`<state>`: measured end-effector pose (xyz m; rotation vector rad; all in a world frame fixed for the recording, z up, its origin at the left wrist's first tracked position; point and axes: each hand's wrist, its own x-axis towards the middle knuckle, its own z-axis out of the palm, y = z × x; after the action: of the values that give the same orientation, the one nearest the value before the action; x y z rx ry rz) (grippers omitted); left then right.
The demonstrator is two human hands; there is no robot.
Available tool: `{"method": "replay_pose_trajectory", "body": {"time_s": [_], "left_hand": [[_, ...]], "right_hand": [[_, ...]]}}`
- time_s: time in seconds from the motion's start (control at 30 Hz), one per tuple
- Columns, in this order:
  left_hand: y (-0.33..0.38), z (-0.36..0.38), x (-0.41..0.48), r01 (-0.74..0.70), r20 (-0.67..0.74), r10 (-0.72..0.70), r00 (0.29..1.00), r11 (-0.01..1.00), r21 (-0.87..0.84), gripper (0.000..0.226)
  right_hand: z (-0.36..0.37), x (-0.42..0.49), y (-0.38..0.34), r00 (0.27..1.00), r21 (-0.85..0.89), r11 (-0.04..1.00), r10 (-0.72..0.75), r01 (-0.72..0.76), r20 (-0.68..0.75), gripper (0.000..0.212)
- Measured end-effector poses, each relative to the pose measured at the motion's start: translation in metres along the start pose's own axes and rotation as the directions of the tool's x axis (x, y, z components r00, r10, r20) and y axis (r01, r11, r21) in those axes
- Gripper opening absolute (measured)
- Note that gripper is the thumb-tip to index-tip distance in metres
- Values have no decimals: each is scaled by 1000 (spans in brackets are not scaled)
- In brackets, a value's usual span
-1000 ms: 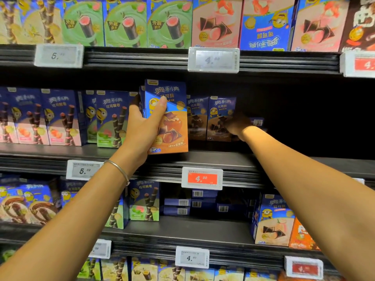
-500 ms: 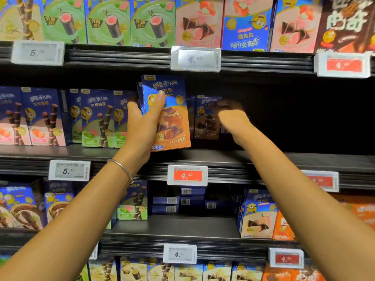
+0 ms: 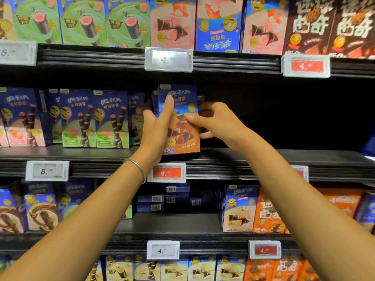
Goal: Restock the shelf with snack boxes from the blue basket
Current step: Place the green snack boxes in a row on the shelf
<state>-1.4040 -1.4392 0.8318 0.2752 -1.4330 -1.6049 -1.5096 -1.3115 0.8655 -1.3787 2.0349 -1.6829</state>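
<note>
Gripping the blue-and-orange snack box from its left side, the left hand lays its thumb up the front panel and wraps its fingers behind. The right hand pinches the box's right edge, with the thumb on the front and curled fingers behind. The box stands upright between the 2 hands, its bottom edge at the front lip of the middle shelf, just above the orange price tag; whether it rests on the board cannot be told. To its left a row of green boxes stands near, with a narrow gap between. To its right the shelf board runs dark and bare toward the frame's edge, and there is headroom between the box's top and the shelf above. Compared with 0.5 s ago, the right hand has drawn forward out of the shelf's depth and onto the held box — the left hand's grip is unchanged.
</note>
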Motion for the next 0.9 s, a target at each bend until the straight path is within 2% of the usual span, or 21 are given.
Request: {"method": "replay_pose_trajectory", "body": {"time_s": [0.03,0.07,0.1,0.17,0.23,0.37,0.47,0.53,0.6,0.8,0.9], "left_hand": [[3,1,0,26,24,-26,999,1000,3,95],[4,1,1,38,29,-39,999,999,13,100],[4,0,2,21,3,-21,1000,999,28,88],[1,-5,7,-66,-123,77,989,994,92,39],[-2,-13,12,-118,-198,157,968,974,195,21],[-6,-26,16,-99,-174,143,974,966,237,25],[-4,-26,15,-107,-149,148,978,962,253,24],[-2,-25,14,-107,-140,147,979,960,257,22],[0,-24,13,-98,-136,137,981,962,256,22],[0,-22,14,-70,-150,111,983,964,255,21],[-1,-23,14,-62,-146,98,984,971,233,21]], "right_hand": [[-4,-1,2,1000,17,1000,-1,1,-2,48],[-9,-1,3,1000,23,1000,-9,9,1,45],[-14,-1,5,1000,21,1000,-16,16,2,41],[-29,2,12,1000,26,1000,2,-1,-30,40],[-47,10,23,993,34,998,57,-54,-101,37],[-79,29,50,959,49,990,142,-135,-246,16],[-91,44,66,933,29,983,179,-179,-312,19],[-93,54,74,919,-44,975,189,-217,-345,15],[-92,65,81,916,-149,960,170,-237,-362,21],[-83,89,93,911,-243,946,105,-215,-398,25],[-79,98,97,915,-361,913,31,-189,-401,28]]}}
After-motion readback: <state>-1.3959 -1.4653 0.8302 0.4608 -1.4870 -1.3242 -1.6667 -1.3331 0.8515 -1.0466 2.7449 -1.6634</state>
